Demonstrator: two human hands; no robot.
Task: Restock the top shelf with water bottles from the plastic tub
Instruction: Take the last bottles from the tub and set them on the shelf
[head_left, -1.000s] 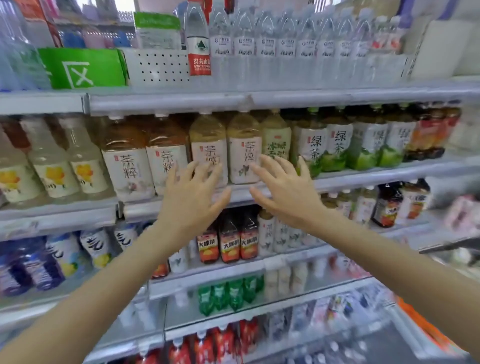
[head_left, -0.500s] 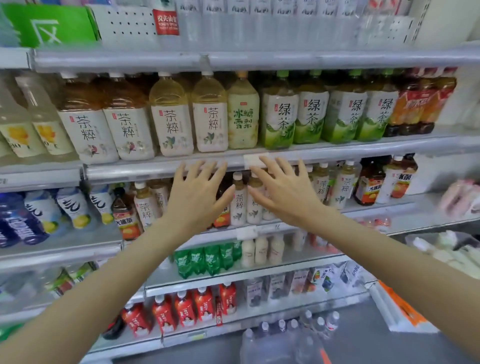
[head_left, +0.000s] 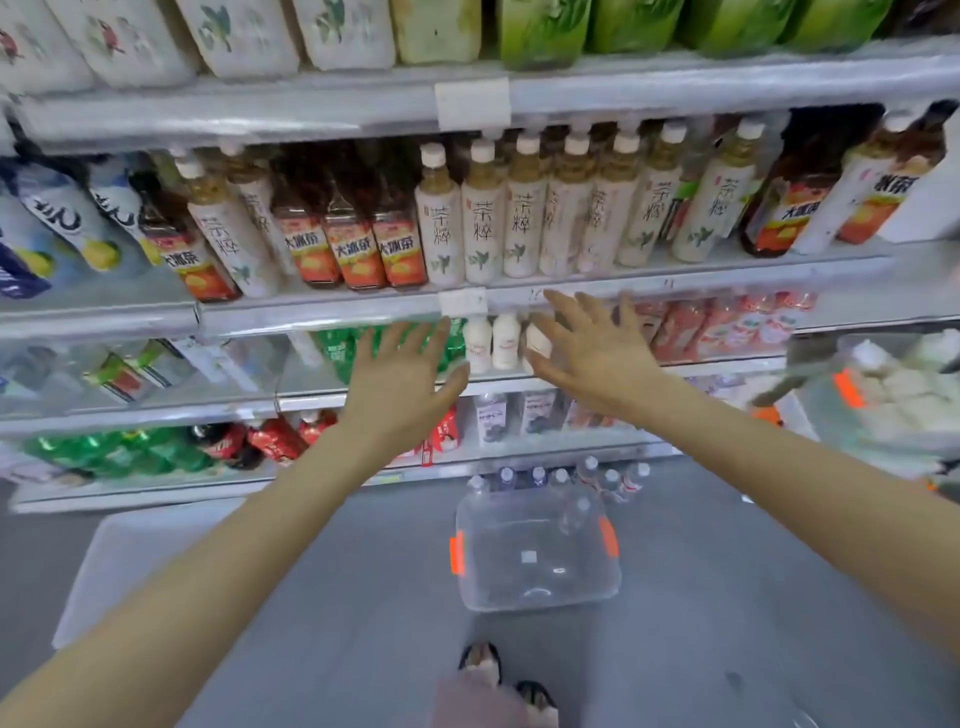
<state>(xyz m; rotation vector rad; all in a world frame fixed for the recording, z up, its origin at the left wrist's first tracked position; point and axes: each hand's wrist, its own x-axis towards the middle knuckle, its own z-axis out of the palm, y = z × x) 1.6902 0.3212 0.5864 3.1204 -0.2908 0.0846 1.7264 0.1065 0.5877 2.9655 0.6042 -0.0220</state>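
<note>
- Head view looks down a drinks rack to the floor, with both your bare arms stretched out in front of you.
- Your left hand (head_left: 400, 384) is released and holds nothing. Its fingers are spread and its back faces you, in front of the green bottles (head_left: 337, 351).
- Your right hand (head_left: 597, 353) is likewise slack and grasps nothing, fingers fanned out. Its fingertips reach up to the front edge of a shelf (head_left: 727, 293). Blur hides whether they touch it.
- Your hands sit near each other but apart, and small white bottles (head_left: 493, 343) show in the gap between them.
- That shelf carries a row of upright tea bottles (head_left: 483, 228) with white labels, and orange-labelled bottles (head_left: 353, 244) just to their left. A price tag (head_left: 462, 304) is clipped to its edge.
- The plastic tub (head_left: 540, 587) sits on the grey floor (head_left: 727, 597) below your hands, just in front of the lowest shelf. It is see-through, with an orange latch (head_left: 457, 556) on each side.
- The water bottles (head_left: 561, 480) stand upright in a cluster at the tub's far end, nearest the rack.
- A flat white panel (head_left: 130, 561) lies on the floor under your left forearm.
- A second tub (head_left: 831, 415) with pale packs sits at the right edge.
- Your feet (head_left: 483, 662) show at the bottom.
</note>
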